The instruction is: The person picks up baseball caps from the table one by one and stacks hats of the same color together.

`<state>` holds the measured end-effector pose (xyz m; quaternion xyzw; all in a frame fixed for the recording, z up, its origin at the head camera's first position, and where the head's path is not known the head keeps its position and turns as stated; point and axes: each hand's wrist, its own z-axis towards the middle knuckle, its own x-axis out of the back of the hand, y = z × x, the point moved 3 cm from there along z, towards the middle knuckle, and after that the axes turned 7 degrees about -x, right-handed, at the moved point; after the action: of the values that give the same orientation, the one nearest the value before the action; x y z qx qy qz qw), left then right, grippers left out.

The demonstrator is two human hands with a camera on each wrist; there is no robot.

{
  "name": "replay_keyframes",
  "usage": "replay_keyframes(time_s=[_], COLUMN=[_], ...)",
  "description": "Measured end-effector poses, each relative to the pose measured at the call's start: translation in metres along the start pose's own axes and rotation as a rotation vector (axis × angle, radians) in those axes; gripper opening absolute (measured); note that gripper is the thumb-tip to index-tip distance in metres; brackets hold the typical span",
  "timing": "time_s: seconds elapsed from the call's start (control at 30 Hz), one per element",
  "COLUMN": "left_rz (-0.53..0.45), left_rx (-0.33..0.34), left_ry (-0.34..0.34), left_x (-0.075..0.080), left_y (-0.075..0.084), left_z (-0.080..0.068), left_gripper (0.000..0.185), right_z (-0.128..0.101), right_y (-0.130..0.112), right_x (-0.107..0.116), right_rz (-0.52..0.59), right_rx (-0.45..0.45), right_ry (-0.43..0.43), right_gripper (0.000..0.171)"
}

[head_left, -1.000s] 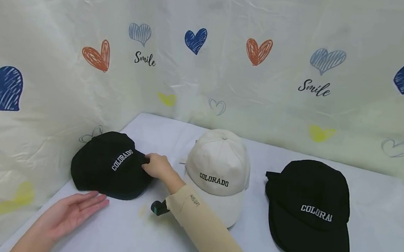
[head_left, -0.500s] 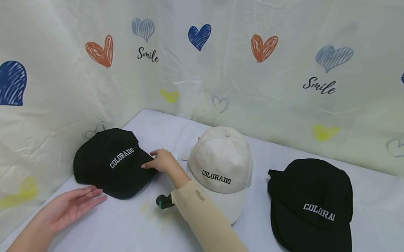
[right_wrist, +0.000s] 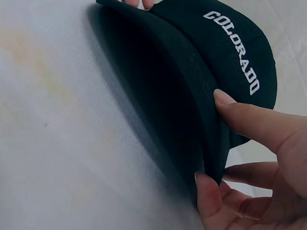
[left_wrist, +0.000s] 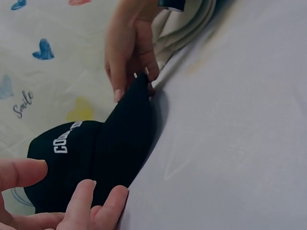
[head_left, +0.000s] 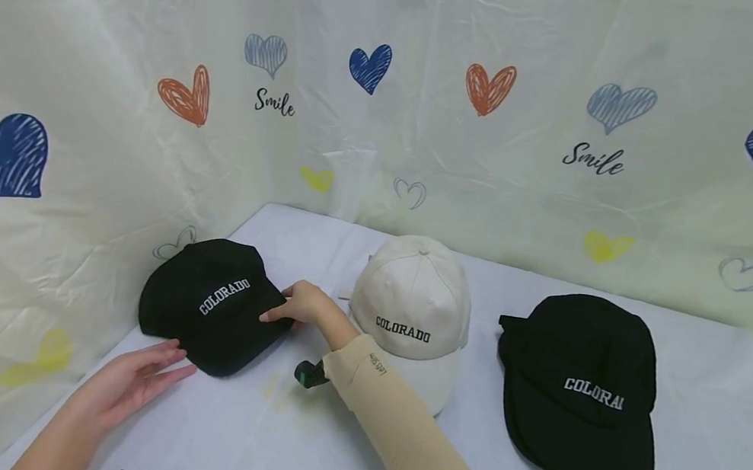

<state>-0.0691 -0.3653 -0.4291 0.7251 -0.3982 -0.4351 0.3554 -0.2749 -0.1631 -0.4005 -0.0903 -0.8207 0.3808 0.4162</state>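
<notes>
A black cap (head_left: 217,306) lettered COLORADO lies at the left of the white table (head_left: 300,441). My right hand (head_left: 282,313) pinches the right end of its brim. In the right wrist view the thumb (right_wrist: 211,201) is under the brim and a finger (right_wrist: 249,120) lies on top, so that edge is lifted off the table. My left hand (head_left: 148,376) lies with straight fingers, its fingertips (left_wrist: 91,199) touching the brim's other end. The cap (left_wrist: 96,153) sits between both hands.
A white COLORADO cap (head_left: 410,307) sits mid-table, close behind my right forearm. Another black cap (head_left: 581,387) lies to the right. A heart-printed sheet (head_left: 85,120) hangs close behind and to the left of the table. A small black camera (head_left: 310,373) sits at my right wrist.
The left black cap has turned, its brim swinging toward me under my right hand's pinch. My left hand has slid forward until its fingertips meet the brim.
</notes>
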Motion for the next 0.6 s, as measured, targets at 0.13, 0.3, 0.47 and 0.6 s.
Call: replay_keyframes(time_s=[0.13,0.3,0.47,0.6], left_rz=[-0.005,0.019,-0.060,-0.133], left_rx=[-0.003,-0.035,-0.046,-0.037], left_ry=[0.023,-0.003,-0.032,-0.049], left_x=[0.004,0.015,0.017,0.017], left_y=[0.001,0.002,0.003,0.004], left_z=[-0.003,-0.009,-0.009,-0.007], left_gripper=[0.073,0.073,0.074,0.040], right_z=[0.000,0.004,0.006,0.006], right_y=[0.004,0.007,0.008,0.008], right_x=[-0.001,-0.004,-0.003,-0.002], right_rz=[0.016,0.117,0.171,0.183], right_rx=[-0.014,-0.051,-0.058,-0.051], right_ry=[-0.022,-0.029,-0.045,-0.061], right_gripper=[0.070,0.060,0.054,0.052])
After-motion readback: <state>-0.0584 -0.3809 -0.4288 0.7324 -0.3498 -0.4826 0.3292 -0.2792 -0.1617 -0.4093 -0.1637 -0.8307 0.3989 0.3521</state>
